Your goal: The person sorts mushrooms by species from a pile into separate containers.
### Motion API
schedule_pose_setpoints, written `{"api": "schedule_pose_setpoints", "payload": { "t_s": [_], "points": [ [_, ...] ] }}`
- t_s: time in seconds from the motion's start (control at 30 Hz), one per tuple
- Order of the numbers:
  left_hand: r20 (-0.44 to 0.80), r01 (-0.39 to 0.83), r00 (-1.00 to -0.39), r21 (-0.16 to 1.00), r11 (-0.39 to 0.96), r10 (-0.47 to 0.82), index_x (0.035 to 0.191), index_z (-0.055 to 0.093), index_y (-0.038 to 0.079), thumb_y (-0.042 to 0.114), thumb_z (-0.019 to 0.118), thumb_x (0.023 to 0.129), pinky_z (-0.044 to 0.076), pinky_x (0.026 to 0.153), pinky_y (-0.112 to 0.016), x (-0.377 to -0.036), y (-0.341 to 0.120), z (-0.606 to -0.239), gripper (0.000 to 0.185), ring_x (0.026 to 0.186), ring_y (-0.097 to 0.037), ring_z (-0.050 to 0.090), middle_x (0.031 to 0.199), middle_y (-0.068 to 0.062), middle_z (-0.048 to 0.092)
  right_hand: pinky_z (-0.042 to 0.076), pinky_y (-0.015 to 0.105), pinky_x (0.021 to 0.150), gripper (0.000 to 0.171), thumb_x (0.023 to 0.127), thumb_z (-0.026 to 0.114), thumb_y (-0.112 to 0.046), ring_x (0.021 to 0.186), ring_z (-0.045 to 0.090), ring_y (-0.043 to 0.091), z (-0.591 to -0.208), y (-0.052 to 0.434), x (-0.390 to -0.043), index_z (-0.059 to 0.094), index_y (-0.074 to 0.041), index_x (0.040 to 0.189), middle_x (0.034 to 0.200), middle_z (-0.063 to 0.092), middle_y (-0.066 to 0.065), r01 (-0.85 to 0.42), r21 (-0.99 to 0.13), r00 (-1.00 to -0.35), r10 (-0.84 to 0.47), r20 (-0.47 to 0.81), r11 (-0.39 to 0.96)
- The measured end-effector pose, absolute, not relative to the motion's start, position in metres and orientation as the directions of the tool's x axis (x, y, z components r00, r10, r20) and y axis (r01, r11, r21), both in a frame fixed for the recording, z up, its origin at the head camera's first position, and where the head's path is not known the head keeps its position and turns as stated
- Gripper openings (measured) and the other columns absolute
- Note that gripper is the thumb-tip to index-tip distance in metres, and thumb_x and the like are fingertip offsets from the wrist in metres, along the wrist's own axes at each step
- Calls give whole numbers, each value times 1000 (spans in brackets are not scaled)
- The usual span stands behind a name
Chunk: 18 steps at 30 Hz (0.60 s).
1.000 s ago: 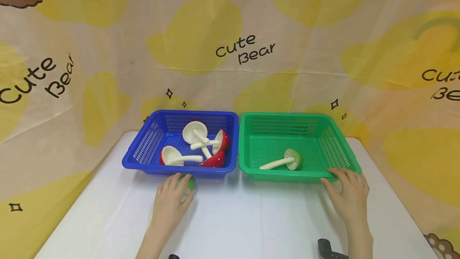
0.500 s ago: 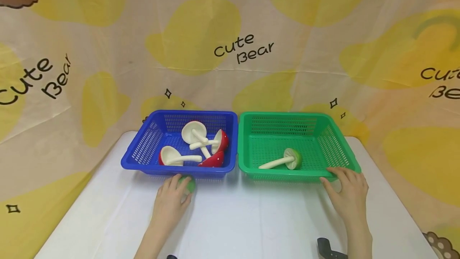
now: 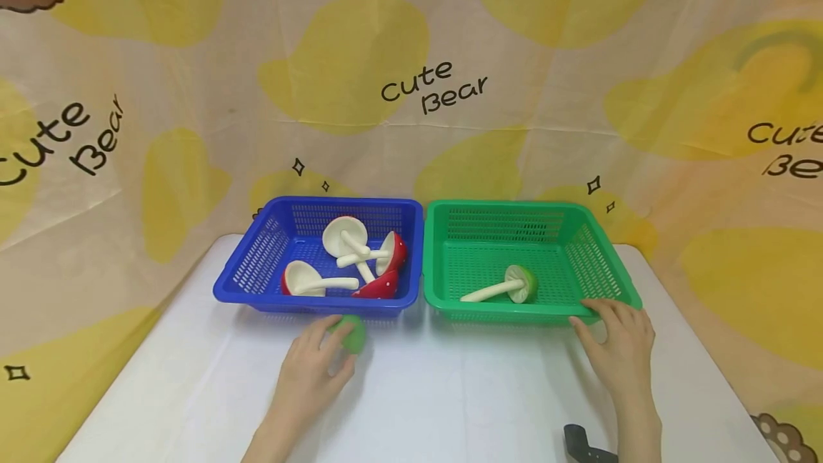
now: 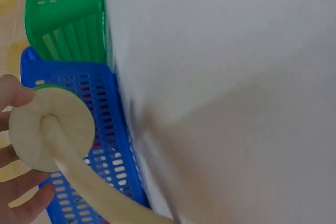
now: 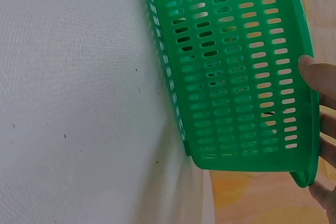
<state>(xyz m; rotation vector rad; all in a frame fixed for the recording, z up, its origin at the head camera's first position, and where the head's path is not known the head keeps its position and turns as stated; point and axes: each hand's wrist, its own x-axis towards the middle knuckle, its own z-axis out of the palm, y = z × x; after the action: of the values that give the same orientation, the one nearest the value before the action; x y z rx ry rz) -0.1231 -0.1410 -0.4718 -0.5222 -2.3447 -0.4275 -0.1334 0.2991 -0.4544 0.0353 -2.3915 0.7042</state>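
The left hand (image 3: 307,370) grips a green-capped mushroom (image 3: 352,334) just in front of the blue basket (image 3: 251,274), near the front edge of that basket's wall, over the white table (image 3: 437,391). The left wrist view shows the fingers (image 4: 13,92) curled round the cap's rim with its pale underside and stem (image 4: 86,182) facing the camera, so the stem seems to run back along the palm, a hold that keeps the toy steady. The right hand (image 3: 616,349) rests at the front right corner of the green basket (image 3: 489,302), fingers relaxed and laid on the rim rather than clenched, apparently bracing the basket so it does not slide. Another green mushroom (image 3: 504,287) lies on its side inside the green basket; the blue one holds red mushrooms (image 3: 386,266) in a loose heap.
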Motion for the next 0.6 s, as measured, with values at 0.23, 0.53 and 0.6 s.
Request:
{"api": "schedule_pose_setpoints", "payload": {
  "t_s": [0.23, 0.53, 0.6],
  "points": [
    [701, 569, -658, 223, 792, 275, 117, 64, 19, 21, 76, 69, 51, 87, -43, -116, -123, -458, 50, 110, -26, 59, 122, -7, 61, 14, 67, 112, 32, 80, 75, -12, 113, 44, 42, -455, 300, -133, 65, -3, 109, 114, 60, 23, -201, -482, -797, 143, 586, 853],
    [732, 694, -588, 240, 678, 343, 121, 63, 19, 25, 77, 75, 55, 88, -42, -119, -96, -438, 48, 113, -22, 58, 125, -6, 59, 14, 66, 112, 32, 79, 75, -11, 113, 44, 42, -457, 301, -134, 65, -3, 109, 113, 60, 22, -210, -485, -791, 143, 594, 849],
    [736, 721, -571, 236, 652, 365, 121, 63, 19, 23, 78, 74, 56, 87, -42, -122, -88, -433, 49, 112, -21, 58, 125, -6, 59, 14, 66, 112, 32, 79, 75, -11, 113, 44, 42, -457, 301, -135, 65, -3, 109, 113, 60, 22, -213, -483, -789, 142, 598, 849]
  ]
}}
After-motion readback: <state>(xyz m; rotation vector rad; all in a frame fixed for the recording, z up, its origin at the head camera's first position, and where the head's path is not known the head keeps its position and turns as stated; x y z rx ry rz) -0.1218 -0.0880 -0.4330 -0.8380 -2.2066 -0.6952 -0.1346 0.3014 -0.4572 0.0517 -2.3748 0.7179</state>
